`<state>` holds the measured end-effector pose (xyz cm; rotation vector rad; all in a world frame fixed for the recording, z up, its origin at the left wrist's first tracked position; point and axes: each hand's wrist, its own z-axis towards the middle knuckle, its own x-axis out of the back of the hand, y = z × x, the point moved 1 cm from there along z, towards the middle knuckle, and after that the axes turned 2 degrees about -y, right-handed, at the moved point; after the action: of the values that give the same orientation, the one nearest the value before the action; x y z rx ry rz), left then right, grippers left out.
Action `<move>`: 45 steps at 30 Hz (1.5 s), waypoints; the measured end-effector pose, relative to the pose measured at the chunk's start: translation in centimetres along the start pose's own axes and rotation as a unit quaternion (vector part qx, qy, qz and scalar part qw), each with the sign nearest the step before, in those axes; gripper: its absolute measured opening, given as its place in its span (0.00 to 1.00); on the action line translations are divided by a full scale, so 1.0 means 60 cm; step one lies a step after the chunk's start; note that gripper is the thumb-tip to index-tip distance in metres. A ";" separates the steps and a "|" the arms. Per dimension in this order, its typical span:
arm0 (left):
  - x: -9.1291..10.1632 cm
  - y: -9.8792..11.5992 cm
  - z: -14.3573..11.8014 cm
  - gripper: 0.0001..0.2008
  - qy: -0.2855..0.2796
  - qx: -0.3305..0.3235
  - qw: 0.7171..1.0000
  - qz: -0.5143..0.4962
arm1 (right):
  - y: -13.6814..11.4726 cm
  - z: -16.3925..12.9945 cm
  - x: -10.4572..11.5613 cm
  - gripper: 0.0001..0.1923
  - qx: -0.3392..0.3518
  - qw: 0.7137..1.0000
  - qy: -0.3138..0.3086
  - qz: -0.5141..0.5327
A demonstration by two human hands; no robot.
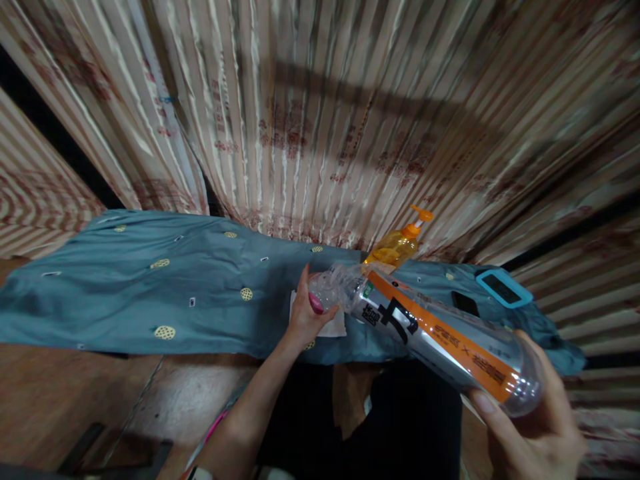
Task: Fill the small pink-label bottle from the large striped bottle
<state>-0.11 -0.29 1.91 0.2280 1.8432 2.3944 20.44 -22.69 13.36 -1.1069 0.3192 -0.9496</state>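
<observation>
My right hand (535, 407) grips the base end of a large clear plastic drink bottle (430, 333) with an orange and silver label. The bottle is tilted, its neck end lower left and close to my left hand (307, 313). My left hand wraps its fingers round a small clear container (327, 288) with a pink patch. The bottle's neck overlaps this container in view, and I cannot tell whether they touch. Under the left hand lies a white paper or tissue (334, 328) on the teal cloth.
A teal cloth (210, 320) with yellow patterns covers the long table. Behind the bottle stands an amber pump bottle (395, 247) with an orange top. To the right lie a black phone-like object (465, 303) and a blue-framed device (504, 288). Striped curtains (320, 133) hang behind.
</observation>
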 end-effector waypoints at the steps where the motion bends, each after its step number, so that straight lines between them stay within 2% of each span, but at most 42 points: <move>1: 0.000 0.001 0.000 0.60 -0.001 0.002 1.000 0.000 | -0.001 0.000 0.000 0.50 0.002 1.000 0.002 -0.002; 16: -0.002 -0.011 0.001 0.60 -0.003 -0.016 1.000 0.007 | 0.001 0.000 0.001 0.50 0.005 1.000 -0.002 -0.022; 26: -0.004 -0.015 0.002 0.59 0.002 -0.032 0.999 0.004 | -0.003 0.001 -0.004 0.49 -0.013 1.000 0.008 0.013; 45: -0.002 -0.008 0.003 0.59 0.007 -0.024 1.000 0.000 | 0.012 0.006 0.003 0.49 0.009 1.000 -0.010 -0.010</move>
<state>0.05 0.01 1.51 0.2080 1.7887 2.4428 21.13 -22.51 12.92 -1.1048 0.2829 -0.9564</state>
